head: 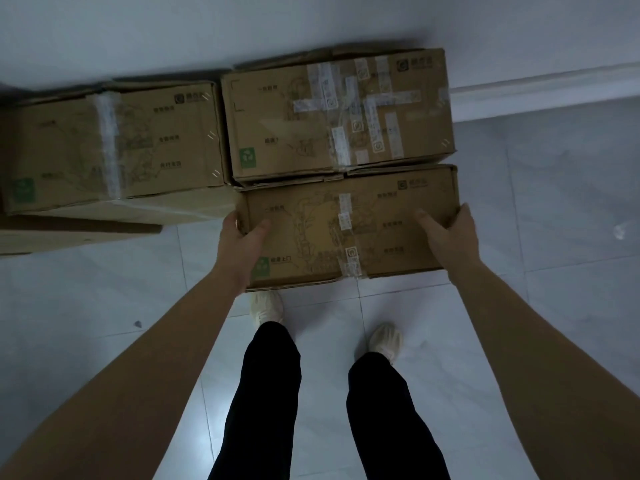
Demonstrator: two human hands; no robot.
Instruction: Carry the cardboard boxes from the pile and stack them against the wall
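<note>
I hold a brown cardboard box (pixel 349 226) with printed drawings and a tape strip in front of me, above the floor. My left hand (pixel 242 244) grips its left end, thumb on top. My right hand (pixel 450 237) grips its right end, thumb on top as well. Just beyond it, a heavily taped box (pixel 332 116) stands against the white wall (pixel 207 29), with flaps of another box showing beneath it. To the left, a third box (pixel 114 147) also sits by the wall.
Flattened cardboard (pixel 69 233) pokes out under the left box. Pale floor tiles (pixel 554 202) spread to the right and toward me. My feet in light shoes (pixel 266 306) stand under the held box. A white skirting board (pixel 543 91) runs along the wall.
</note>
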